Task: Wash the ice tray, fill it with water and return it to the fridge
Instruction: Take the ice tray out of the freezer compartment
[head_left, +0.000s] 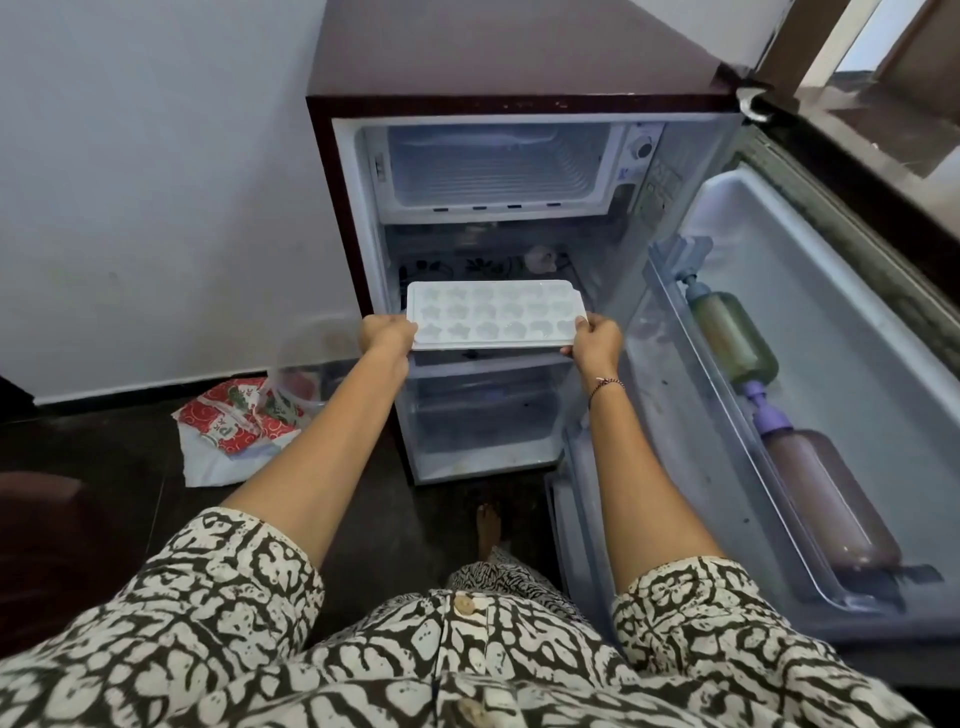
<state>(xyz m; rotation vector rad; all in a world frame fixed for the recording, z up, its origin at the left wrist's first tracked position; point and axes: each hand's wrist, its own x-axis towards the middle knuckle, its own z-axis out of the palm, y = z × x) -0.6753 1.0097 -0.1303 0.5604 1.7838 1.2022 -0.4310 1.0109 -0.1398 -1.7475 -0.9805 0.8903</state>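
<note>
Two hands carry the load. Fridge (358, 249) stands with door (810, 374) swung wide; freezer box (493, 166) at top looks bare, likely the destination. Ice tray (496, 314), white, held level in front of the middle shelf, probably to keep any water in; fill level unclear. Left hand (387, 335) and right hand (597, 340) have fingers closed on its short ends. Red-and-white bag (239, 415) on floor: print unreadable.

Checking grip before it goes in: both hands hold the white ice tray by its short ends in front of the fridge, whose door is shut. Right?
Not quite. The fridge door is open, swung to the right, as the head view shows. The left hand and right hand do hold the white ice tray by its ends.
</note>
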